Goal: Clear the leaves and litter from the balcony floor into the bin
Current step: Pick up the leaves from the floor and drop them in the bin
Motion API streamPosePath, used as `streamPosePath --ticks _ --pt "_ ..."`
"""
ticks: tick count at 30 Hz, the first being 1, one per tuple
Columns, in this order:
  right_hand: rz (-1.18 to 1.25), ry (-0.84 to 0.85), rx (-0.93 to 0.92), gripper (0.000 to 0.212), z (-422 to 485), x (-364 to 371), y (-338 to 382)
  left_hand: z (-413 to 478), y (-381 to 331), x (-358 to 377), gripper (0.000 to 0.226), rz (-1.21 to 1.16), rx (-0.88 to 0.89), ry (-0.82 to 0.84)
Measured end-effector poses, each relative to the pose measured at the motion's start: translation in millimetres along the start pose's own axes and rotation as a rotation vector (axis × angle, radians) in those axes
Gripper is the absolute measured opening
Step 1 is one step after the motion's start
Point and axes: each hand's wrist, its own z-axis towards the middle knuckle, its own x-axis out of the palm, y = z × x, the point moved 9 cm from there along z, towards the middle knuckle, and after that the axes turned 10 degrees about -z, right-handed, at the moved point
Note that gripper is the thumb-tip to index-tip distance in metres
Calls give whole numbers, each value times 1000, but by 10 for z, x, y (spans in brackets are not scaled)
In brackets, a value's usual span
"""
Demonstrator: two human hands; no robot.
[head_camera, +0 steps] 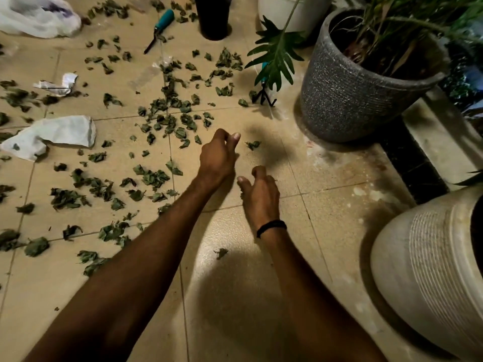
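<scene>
Leaves (pixel 154 177) lie scattered every way on the floor (pixel 261 296), mostly beside the left hand (pixel 218 156). It and the right hand (pixel 260 197) have loosely curled fingers; I cannot tell if they hold anything. Bare floor reaches the grey pot (pixel 352 100).

was paved with beige tiles (pixel 261 283), stained pale near a grey pot (pixel 352 100); had a ribbed cream pot (pixel 418 270) at right; lay in warm, dim light.
</scene>
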Motion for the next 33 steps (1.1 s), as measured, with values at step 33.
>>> streamPosePath --ticks 33 --pt "1218 -4 633 24 -151 -358 -863 -1278 156 209 50 -1546 -943 302"
